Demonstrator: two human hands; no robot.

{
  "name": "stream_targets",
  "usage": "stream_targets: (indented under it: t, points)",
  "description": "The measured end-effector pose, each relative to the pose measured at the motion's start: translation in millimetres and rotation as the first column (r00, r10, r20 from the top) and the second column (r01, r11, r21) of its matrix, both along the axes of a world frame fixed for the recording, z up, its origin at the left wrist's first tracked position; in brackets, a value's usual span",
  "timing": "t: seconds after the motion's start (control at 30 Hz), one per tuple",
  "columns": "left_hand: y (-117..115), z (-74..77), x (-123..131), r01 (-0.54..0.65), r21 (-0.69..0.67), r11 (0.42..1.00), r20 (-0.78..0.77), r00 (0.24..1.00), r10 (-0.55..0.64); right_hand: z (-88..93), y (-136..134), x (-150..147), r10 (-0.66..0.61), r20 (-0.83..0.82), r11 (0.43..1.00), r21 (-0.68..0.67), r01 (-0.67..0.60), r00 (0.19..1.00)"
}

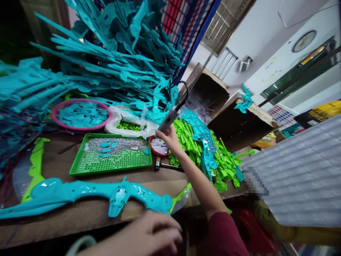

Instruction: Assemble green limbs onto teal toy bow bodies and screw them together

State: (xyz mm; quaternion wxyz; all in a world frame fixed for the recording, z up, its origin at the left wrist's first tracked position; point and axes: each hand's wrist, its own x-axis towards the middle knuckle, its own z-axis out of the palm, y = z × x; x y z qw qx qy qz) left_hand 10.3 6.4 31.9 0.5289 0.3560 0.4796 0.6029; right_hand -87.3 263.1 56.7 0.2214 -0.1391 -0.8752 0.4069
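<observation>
My right hand [170, 138] is wrapped around a grey electric screwdriver [168, 120] with a black cord at its top end. It is above a small red bowl [159, 153] of white pieces. Somewhat blurred, my left hand [153, 233] hangs at the near table edge with loosely bent, parted fingers and nothing visible in them. Just beyond it lies a long turquoise plastic toy bow [87, 189], with bright green limb parts [37, 163] near its ends. A green perforated tray [112, 164] behind the bow holds many small screws and a few turquoise pieces.
A hammer [170, 166] lies right of the tray. Turquoise parts [119, 60] are heaped high behind, beside a pink basket [54, 117] and a white bag [117, 124] of green pieces. Green parts [226, 170] pile up at right, near open cardboard boxes [226, 124].
</observation>
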Motion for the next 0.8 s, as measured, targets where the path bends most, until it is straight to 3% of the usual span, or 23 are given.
stream_targets:
  t: [0.03, 0.07, 0.13, 0.2, 0.33, 0.43, 0.53, 0.6, 0.7, 0.8]
  points:
    - [-1, 3.9, -30, 0.003, 0.051, 0.999, -0.28, 0.96, 0.011, -3.5, -1, -16, -0.012, -0.027, 1.0, 0.013, 0.013, 1.0]
    - [1, 3.9, -60, -0.057, 0.101, 0.993, -0.538, 0.837, 0.102, -6.1, -2, -29, -0.036, -0.049, 0.998, 0.049, 0.039, 0.998]
    - [13, -7.0, -113, -0.111, 0.186, 0.976, -0.889, 0.404, 0.215, -8.4, -8, -45, -0.095, -0.085, 0.989, 0.104, 0.104, 0.992]
    - [31, -26.6, -149, -0.09, 0.206, 0.974, -0.934, 0.28, 0.223, -6.8, -12, -50, -0.127, -0.103, 0.983, 0.118, 0.139, 0.987]
    - [54, -60.0, -178, -0.033, 0.221, 0.975, -0.96, 0.17, 0.223, 4.0, -20, -35, -0.216, -0.176, 0.97, 0.071, 0.231, 0.96]
    - [47, -71.1, -179, -0.122, 0.227, 0.966, -0.965, 0.104, 0.24, 11.6, -31, -10, -0.243, -0.255, 0.97, -0.069, 0.234, 0.936]
    - [27, -77.6, -159, -0.189, 0.231, 0.954, -0.97, 0.031, 0.241, 8.8, -50, 5, -0.164, -0.295, 0.953, -0.295, 0.074, 0.941]
    - [14, -81.1, -135, -0.227, 0.228, 0.947, -0.973, -0.083, 0.214, -1.0, -64, 5, -0.109, -0.334, 0.914, -0.403, -0.037, 0.936]
    - [4, -82.9, -102, -0.29, 0.238, 0.927, -0.951, -0.263, 0.162, -22.2, -80, -8, -0.054, -0.376, 0.876, -0.462, -0.137, 0.925]
    - [-1, -76.9, -85, -0.358, 0.311, 0.88, -0.931, -0.302, 0.206, -40.9, -88, -22, -0.033, -0.385, 0.855, -0.488, -0.173, 0.922]
